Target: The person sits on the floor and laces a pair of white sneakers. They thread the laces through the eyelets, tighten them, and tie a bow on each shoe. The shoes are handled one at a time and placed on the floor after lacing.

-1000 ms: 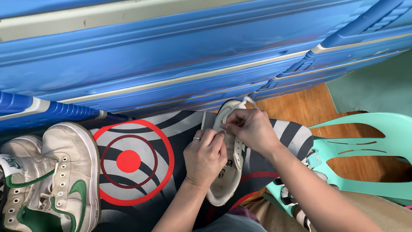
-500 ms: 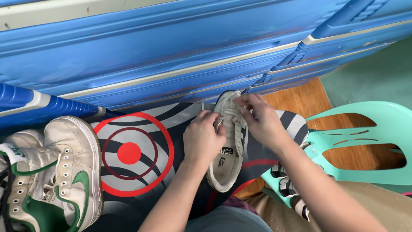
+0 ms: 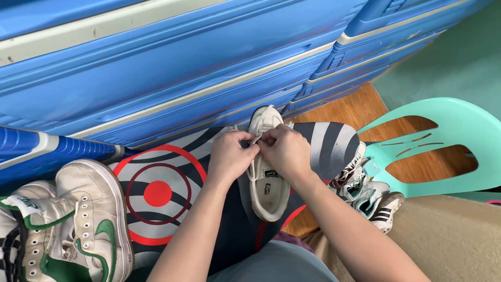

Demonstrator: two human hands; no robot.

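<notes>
- Our left hand [image 3: 229, 155] and right hand [image 3: 284, 151] both pinch the white lace [image 3: 252, 172] over the white sneaker [image 3: 267, 183], lying on the patterned board [image 3: 172, 177].
- A loose pinch could let the lace slip out.

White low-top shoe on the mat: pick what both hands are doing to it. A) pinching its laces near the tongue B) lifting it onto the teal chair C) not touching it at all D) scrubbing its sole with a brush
A: the left hand and right hand meet over the white shoe, fingertips closed on its laces, while it lies on the patterned mat.
</notes>
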